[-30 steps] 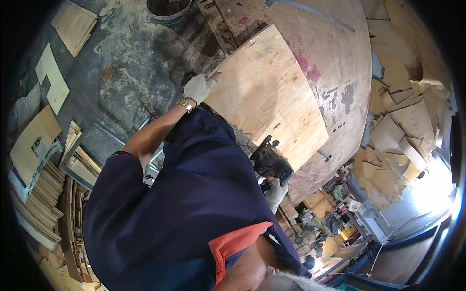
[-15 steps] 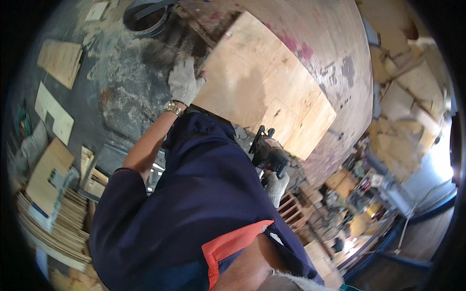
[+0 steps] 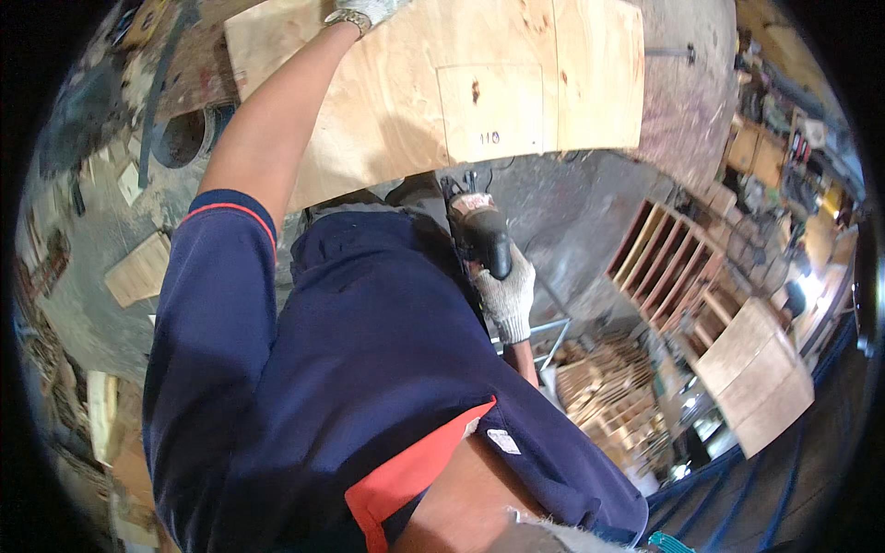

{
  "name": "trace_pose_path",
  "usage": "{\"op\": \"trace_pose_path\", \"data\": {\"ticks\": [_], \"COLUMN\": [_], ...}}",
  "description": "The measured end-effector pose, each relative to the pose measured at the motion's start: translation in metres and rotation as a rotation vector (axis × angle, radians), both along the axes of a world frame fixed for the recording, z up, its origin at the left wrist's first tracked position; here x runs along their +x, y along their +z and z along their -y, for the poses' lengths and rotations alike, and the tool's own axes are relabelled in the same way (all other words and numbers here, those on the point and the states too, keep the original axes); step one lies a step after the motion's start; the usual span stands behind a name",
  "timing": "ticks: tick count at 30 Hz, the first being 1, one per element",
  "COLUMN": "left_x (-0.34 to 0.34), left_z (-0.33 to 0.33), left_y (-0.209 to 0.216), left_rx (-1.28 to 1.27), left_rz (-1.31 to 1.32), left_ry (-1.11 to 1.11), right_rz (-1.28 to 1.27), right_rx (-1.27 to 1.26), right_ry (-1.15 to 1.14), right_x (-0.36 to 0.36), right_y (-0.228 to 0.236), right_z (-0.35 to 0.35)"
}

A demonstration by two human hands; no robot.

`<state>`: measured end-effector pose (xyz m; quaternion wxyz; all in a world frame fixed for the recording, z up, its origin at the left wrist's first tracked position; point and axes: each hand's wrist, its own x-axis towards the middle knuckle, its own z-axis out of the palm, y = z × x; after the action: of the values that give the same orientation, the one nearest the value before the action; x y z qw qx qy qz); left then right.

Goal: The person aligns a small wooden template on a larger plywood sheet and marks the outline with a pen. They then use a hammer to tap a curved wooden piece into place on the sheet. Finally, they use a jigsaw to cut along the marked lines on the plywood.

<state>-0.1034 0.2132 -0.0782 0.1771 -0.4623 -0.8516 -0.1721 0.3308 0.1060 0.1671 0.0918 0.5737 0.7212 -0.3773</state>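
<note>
Here, two gloved hands (image 3: 509,295) (image 3: 372,11), one power tool (image 3: 484,232), one board (image 3: 396,83).

Left hand (image 3: 376,8) and plywood board (image 3: 415,83) cropped by the top edge — right hand (image 3: 510,293) partly hidden behind power tool (image 3: 483,230)

slatted rack (image 3: 660,264) near pale panel (image 3: 758,378)

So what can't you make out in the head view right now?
In the head view:
Left hand: partly cut off by the top edge.
Board: far edge mostly cut off there.
Right hand: grip partly hidden by the power tool.
Upper-right clutter: too small to identify.
</note>
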Motion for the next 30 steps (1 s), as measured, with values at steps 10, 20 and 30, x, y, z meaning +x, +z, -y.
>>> {"op": "trace_pose_path", "data": {"ticks": [10, 20, 30], "left_x": [0.001, -0.001, 0.002], "left_z": [-0.004, 0.001, 0.0], "left_y": [0.013, 0.002, 0.02], "left_rx": [-0.364, -0.343, -0.381], "left_rz": [0.045, 0.036, 0.145], "left_ry": [0.053, 0.075, 0.045], "right_rz": [-0.002, 0.036, 0.007], "right_rx": [-0.068, -0.123, -0.108], "right_ry": [-0.083, -0.109, -0.091], "right_x": [-0.019, -0.021, -0.026], "right_y": [-0.018, -0.018, -0.017], "right_z": [0.0, -0.003, -0.006]}}
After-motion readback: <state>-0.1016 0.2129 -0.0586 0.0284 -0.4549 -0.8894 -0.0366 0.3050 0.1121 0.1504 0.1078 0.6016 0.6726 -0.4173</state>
